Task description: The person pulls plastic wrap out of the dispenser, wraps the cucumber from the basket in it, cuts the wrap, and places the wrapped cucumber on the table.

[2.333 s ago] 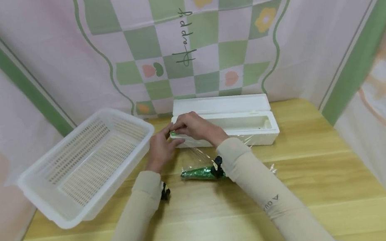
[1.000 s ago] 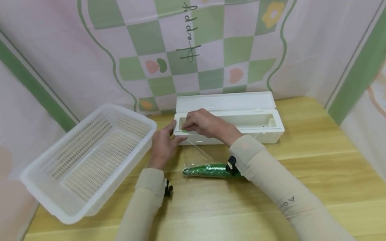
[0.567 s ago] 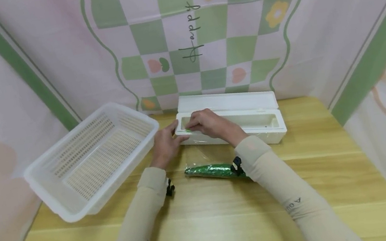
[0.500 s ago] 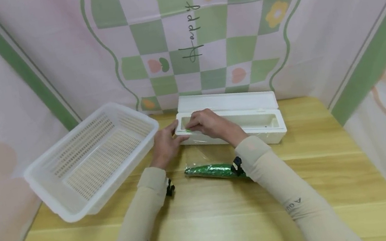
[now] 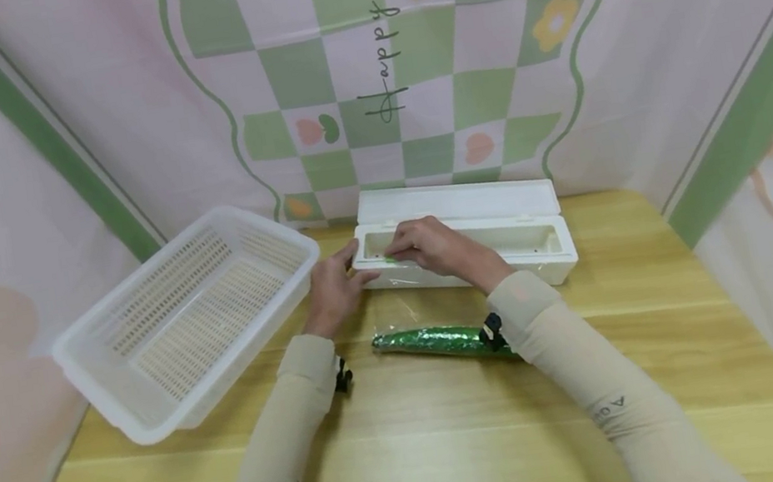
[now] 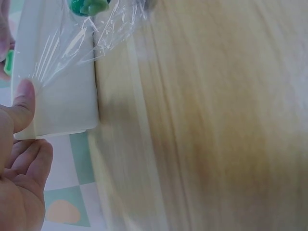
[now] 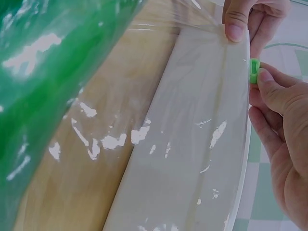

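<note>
A long white plastic-wrap box (image 5: 467, 270) lies with its lid (image 5: 456, 200) tipped back. At its left end my left hand (image 5: 333, 290) grips the corner, thumb (image 6: 24, 103) pressing the film on the front face. My right hand (image 5: 443, 250) pinches a small bright green slide cutter (image 7: 254, 71) on the box's front rim, a little right of the left hand. Clear plastic wrap (image 7: 115, 139) runs from the front of the box over a glossy green cucumber (image 5: 440, 340) on the table. The right wrist hides the cucumber's right end.
A white slotted basket (image 5: 190, 322) stands at the left, its right rim close to my left hand. Behind the box hangs a checked cloth backdrop (image 5: 367, 67). Everything stands on a wooden table (image 5: 420, 455).
From the box's left end, my right hand has slid the green cutter rightward along the front rim. My left hand stays on the left corner. The head view has shifted slightly.
</note>
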Demonstrator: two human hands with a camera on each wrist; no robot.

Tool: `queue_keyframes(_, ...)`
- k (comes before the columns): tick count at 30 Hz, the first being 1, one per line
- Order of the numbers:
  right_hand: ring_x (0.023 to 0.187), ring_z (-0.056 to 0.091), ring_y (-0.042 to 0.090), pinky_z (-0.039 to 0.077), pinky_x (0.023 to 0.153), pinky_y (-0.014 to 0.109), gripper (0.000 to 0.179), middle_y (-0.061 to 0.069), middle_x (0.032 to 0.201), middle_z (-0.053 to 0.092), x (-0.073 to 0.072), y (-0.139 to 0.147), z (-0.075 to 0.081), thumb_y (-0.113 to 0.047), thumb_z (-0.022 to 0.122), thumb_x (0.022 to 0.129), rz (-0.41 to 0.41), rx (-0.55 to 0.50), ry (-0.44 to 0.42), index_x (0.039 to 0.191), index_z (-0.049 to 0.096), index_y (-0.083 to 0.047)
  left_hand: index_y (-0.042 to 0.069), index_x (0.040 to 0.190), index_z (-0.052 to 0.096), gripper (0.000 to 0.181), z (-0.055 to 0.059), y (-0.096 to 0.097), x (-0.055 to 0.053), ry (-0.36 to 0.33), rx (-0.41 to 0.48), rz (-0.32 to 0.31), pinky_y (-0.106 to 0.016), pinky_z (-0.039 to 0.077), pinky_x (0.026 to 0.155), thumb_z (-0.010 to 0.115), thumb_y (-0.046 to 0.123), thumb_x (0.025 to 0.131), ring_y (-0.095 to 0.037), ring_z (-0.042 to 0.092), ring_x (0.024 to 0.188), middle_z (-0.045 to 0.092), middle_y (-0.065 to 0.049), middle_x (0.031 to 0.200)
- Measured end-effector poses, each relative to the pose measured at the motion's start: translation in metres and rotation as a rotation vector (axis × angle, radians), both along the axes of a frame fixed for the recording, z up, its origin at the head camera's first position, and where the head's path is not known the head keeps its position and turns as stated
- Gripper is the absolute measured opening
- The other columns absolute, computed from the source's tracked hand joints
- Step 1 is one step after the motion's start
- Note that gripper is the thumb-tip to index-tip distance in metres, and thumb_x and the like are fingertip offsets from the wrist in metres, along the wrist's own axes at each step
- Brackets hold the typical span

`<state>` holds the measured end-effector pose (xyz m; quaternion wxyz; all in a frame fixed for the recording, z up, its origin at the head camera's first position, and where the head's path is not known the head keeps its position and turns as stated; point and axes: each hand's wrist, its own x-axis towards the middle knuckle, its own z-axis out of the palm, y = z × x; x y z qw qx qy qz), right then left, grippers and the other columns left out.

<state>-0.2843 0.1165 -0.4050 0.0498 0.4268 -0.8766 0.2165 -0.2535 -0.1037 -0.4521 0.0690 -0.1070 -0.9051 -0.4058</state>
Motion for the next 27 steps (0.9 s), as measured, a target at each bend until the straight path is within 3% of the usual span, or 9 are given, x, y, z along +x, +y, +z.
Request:
queue_keyframes(5, 0.094, 0.073, 0.026, 0.063, 0.085, 0.039, 0.018, 0.011, 0.103, 0.077, 0.001, -0.002, 0.000, -0.002, 0.071, 0.098, -0.010, -0.014, -0.019, 0.113, 0.081, -0.003, -0.001, 0.154, 0.048, 0.076, 0.000, -0.001, -0.001, -0.002, 0.005, -0.006, -0.039, 0.056, 0.108, 0.082, 0.023, 0.090, -0.032, 0.061, 0.138, 0.058, -0.021, 0.150)
queue_keyframes(10, 0.096, 0.073, 0.027, 0.063, 0.087, 0.038, 0.020, 0.013, 0.105, 0.077, 0.000, -0.021, 0.000, -0.001, 0.070, 0.099, -0.019, -0.020, -0.044, 0.115, 0.080, -0.003, 0.001, 0.153, 0.050, 0.074, -0.001, -0.005, -0.001, 0.007, -0.012, 0.010, -0.040, 0.058, 0.106, 0.081, 0.024, 0.090, -0.032, 0.064, 0.134, 0.061, -0.019, 0.148)
queue_keyframes(17, 0.097, 0.074, 0.027, 0.062, 0.089, 0.037, 0.019, 0.013, 0.103, 0.076, -0.003, -0.044, 0.000, -0.003, 0.066, 0.102, 0.021, -0.006, -0.008, 0.114, 0.081, -0.004, 0.004, 0.148, 0.058, 0.067, -0.003, -0.001, -0.001, 0.026, 0.001, -0.015, -0.042, 0.058, 0.107, 0.083, 0.025, 0.089, -0.033, 0.068, 0.129, 0.063, -0.019, 0.146)
queue_keyframes(22, 0.095, 0.074, 0.028, 0.063, 0.090, 0.038, 0.017, 0.013, 0.102, 0.076, -0.002, -0.020, 0.004, -0.001, 0.070, 0.098, -0.005, 0.018, 0.000, 0.110, 0.081, -0.003, 0.004, 0.150, 0.055, 0.070, -0.003, 0.006, -0.001, 0.034, -0.004, -0.010, -0.040, 0.061, 0.100, 0.082, 0.026, 0.090, -0.031, 0.071, 0.123, 0.065, -0.019, 0.144)
queue_keyframes(27, 0.095, 0.074, 0.028, 0.063, 0.088, 0.039, 0.017, 0.013, 0.102, 0.076, 0.004, 0.012, 0.004, -0.001, 0.071, 0.097, 0.003, 0.033, 0.014, 0.111, 0.081, -0.001, 0.003, 0.152, 0.051, 0.074, -0.003, 0.006, -0.001, 0.031, -0.005, 0.019, -0.039, 0.058, 0.107, 0.083, 0.026, 0.088, -0.030, 0.065, 0.134, 0.059, -0.018, 0.150)
